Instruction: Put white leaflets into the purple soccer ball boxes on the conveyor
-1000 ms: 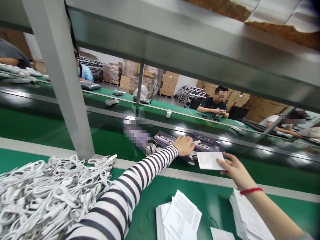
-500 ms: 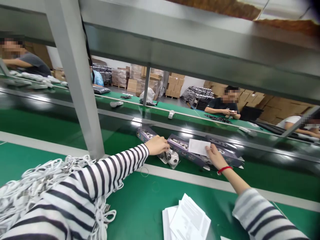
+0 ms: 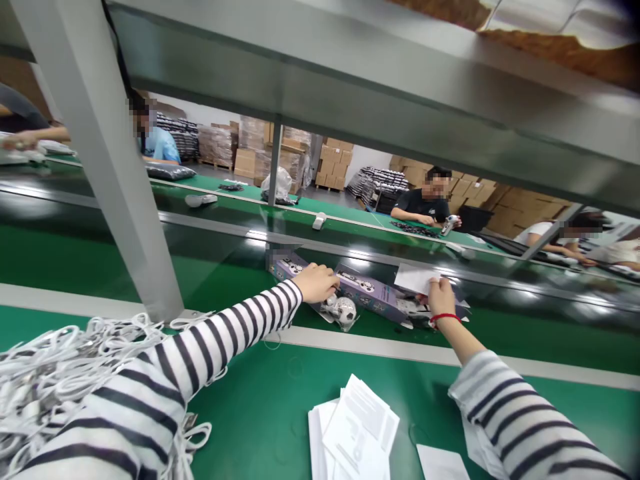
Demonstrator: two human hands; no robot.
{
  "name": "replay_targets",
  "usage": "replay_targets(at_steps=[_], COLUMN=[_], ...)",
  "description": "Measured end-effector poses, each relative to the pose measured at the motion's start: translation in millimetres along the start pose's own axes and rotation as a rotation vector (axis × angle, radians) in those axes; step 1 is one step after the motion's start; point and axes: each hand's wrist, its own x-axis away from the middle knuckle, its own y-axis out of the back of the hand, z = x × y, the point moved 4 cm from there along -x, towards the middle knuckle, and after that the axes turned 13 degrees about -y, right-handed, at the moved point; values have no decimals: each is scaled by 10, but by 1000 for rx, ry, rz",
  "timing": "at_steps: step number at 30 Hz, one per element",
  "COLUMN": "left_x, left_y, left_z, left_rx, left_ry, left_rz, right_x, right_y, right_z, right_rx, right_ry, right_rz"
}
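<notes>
Now your right hand (image 3: 443, 298) pinches a white leaflet (image 3: 417, 279) over the purple printed box (image 3: 367, 297), the grip of your left hand (image 3: 316, 282) unclear; lowering the leaflet looks next.

On my feed, the left sleeve (image 3: 200, 360) and right sleeve (image 3: 520, 417) match: white, ringed with black horizontal stripes. The left one reaches down to the wrist, while the right one ends partway along the forearm. A thin red cord (image 3: 444, 318) circles my right wrist. My left hand (image 3: 316, 282) and right hand (image 3: 440, 298) are bare.
</notes>
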Motion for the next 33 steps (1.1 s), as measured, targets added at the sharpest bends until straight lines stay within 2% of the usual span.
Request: replay_targets(at_steps=[4,7,9,12,15,17,21,25,27,31,33], left_x=[-238,-419,-498,-544,-561,-586,-671,-758,-801,-896,-946], left_y=[-127,-302,-407,-521,-570,-578,-583,-591,-590,-585,-578], left_z=[120,133,87,-6,-78,-109,-165,-222,-251,-287,-290], left_rx=[52,119,132,115,84,79,78,94,94,130,169], left_ry=[192,284,277,230,185,175,169,174,170,164,163], left_rz=[-19,24,37,49,38,24,7,4,-2,5,13], right_x=[-65,-101,-116,-106,-39,38,165,120,54,-58,-93], right_y=[-102,-191,-150,96,375,462,349,228,336,724,813], right_z=[-75,16,114,227,236,184,4,-92,-45,169,243], right_rx=[44,63,83,138,210,255,287,269,281,376,443], right_ry=[-62,-28,18,77,95,99,60,-27,-49,-32,-10], right_rz=[58,7,-67,-164,-133,-71,-13,-43,-103,-250,-305])
